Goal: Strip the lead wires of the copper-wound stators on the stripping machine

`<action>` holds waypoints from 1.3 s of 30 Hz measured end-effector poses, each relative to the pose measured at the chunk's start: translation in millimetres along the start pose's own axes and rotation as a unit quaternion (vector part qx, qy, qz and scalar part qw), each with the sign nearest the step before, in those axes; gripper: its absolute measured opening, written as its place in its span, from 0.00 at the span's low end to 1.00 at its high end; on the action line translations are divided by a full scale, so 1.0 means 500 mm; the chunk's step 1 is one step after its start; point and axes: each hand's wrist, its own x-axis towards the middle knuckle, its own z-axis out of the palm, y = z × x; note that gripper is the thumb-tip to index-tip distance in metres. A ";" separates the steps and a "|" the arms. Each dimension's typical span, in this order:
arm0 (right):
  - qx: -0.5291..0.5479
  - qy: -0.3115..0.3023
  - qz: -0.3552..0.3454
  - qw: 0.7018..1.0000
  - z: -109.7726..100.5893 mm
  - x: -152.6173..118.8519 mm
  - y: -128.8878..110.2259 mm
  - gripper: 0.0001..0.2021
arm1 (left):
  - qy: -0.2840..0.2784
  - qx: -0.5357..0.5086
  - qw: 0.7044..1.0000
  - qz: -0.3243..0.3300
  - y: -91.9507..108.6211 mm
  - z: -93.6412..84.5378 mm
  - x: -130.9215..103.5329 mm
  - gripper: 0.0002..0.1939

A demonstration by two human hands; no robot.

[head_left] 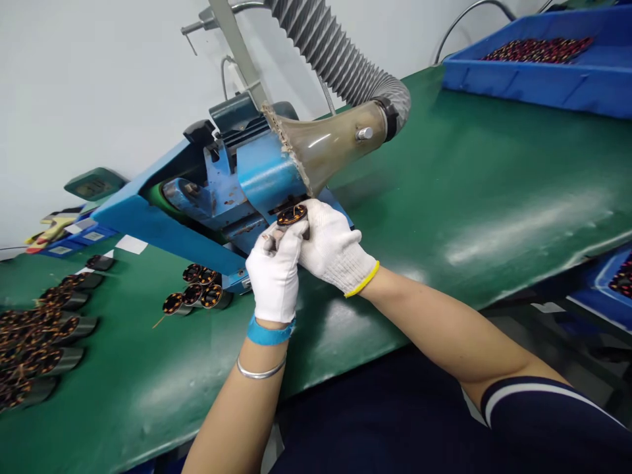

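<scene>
Both gloved hands are closed around one motor stator [292, 215], a short round part with a black ring and orange-copper windings on its face. My left hand [276, 273], in a white glove, grips it from below and the left. From the right, my right hand [328, 240], in a knitted white glove with a yellow cuff, has its fingers wrapped on its rim. The stator is right at the front of a blue belt machine [271, 171], just under its curved guard. Whether it touches the machine is hidden by the gloves.
A clear funnel [336, 141] with a grey ribbed hose [345, 59] joins the machine. Several stators [192, 293] stand left of it, with a larger group [44, 349] farther left. A blue bin [518, 82] of small dark-red parts sits back right on the green table [469, 197].
</scene>
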 end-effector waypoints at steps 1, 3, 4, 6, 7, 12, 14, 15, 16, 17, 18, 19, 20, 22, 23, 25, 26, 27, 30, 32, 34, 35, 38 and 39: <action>0.002 0.008 -0.001 1.000 0.001 0.000 0.002 0.13 | 0.000 0.001 1.000 -0.001 0.001 0.002 0.000 0.17; 0.008 0.023 -0.004 1.000 0.005 -0.002 0.008 0.13 | -0.001 -0.001 1.000 -0.003 0.004 0.004 0.000 0.18; 0.012 0.034 -0.008 0.999 0.008 -0.002 0.011 0.13 | -0.002 -0.003 1.000 -0.003 0.005 0.005 0.000 0.18; 0.022 0.055 -0.016 0.998 0.014 -0.003 0.016 0.14 | -0.004 -0.007 1.000 -0.005 0.006 0.005 -0.001 0.18; 0.024 0.064 -0.018 0.998 0.016 -0.004 0.017 0.14 | -0.004 -0.008 1.000 -0.008 0.006 0.004 -0.001 0.18; -0.005 0.071 -0.015 0.997 0.017 -0.004 0.016 0.13 | -0.011 -0.017 1.000 -0.014 0.004 0.001 -0.002 0.18; -0.007 0.071 -0.017 0.997 0.015 -0.002 0.015 0.13 | -0.012 -0.018 1.000 -0.020 0.003 0.002 0.000 0.18; -0.004 0.072 -0.017 0.997 0.014 -0.001 0.015 0.13 | -0.012 -0.018 0.999 -0.024 0.003 0.003 0.002 0.18; -0.002 0.073 -0.014 0.997 0.013 0.001 0.015 0.13 | -0.015 -0.019 0.999 -0.029 0.003 0.004 0.003 0.18; -0.001 0.074 -0.009 0.997 0.013 0.002 0.015 0.13 | -0.018 -0.021 0.999 -0.033 0.003 0.004 0.004 0.18; -0.003 0.075 -0.003 0.997 0.012 0.002 0.016 0.13 | -0.021 -0.021 0.999 -0.033 0.003 0.003 0.005 0.18; -0.006 0.078 -0.002 0.997 0.011 0.000 0.016 0.13 | -0.027 -0.018 0.999 -0.032 0.003 0.001 0.004 0.18; -0.010 0.079 -0.008 0.997 0.009 -0.003 0.016 0.14 | -0.037 -0.012 0.999 -0.033 0.003 -0.002 0.002 0.19; -0.019 0.064 -0.031 0.997 0.003 -0.016 0.013 0.16 | -0.066 0.001 0.997 -0.039 0.001 -0.012 -0.008 0.22; -0.027 0.048 -0.044 0.997 0.000 -0.025 0.010 0.18 | -0.081 0.004 0.996 -0.042 0.000 -0.018 -0.015 0.25; -0.059 0.005 -0.056 0.997 -0.006 -0.043 0.003 0.22 | -0.100 -0.003 0.994 -0.045 -0.005 -0.032 -0.031 0.32; -0.079 -0.015 -0.057 0.995 -0.009 -0.051 -0.001 0.23 | -0.100 -0.011 0.994 -0.042 -0.009 -0.038 -0.038 0.33; -0.095 -0.032 -0.057 0.993 -0.010 -0.056 -0.004 0.22 | -0.098 -0.016 0.994 -0.040 -0.012 -0.044 -0.043 0.32; -0.110 -0.071 -0.055 0.990 -0.015 -0.058 -0.013 0.20 | -0.084 -0.005 0.996 -0.031 -0.020 -0.058 -0.050 0.31; -0.095 -0.096 -0.071 0.988 -0.023 -0.050 -0.015 0.21 | -0.074 0.013 0.997 -0.015 -0.024 -0.070 -0.046 0.31; -0.065 -0.133 -0.103 0.984 -0.035 -0.041 -0.015 0.27 | -0.065 0.032 0.997 0.009 -0.028 -0.085 -0.041 0.31; -0.043 -0.149 -0.119 0.981 -0.042 -0.037 -0.014 0.30 | -0.064 0.041 0.997 0.022 -0.030 -0.093 -0.039 0.31; 0.043 -0.166 -0.162 0.972 -0.055 -0.031 -0.009 0.32 | -0.069 0.071 0.994 0.052 -0.037 -0.118 -0.033 0.30; 0.062 -0.166 -0.179 0.968 -0.056 -0.030 -0.007 0.30 | -0.073 0.085 0.992 0.061 -0.039 -0.124 -0.032 0.29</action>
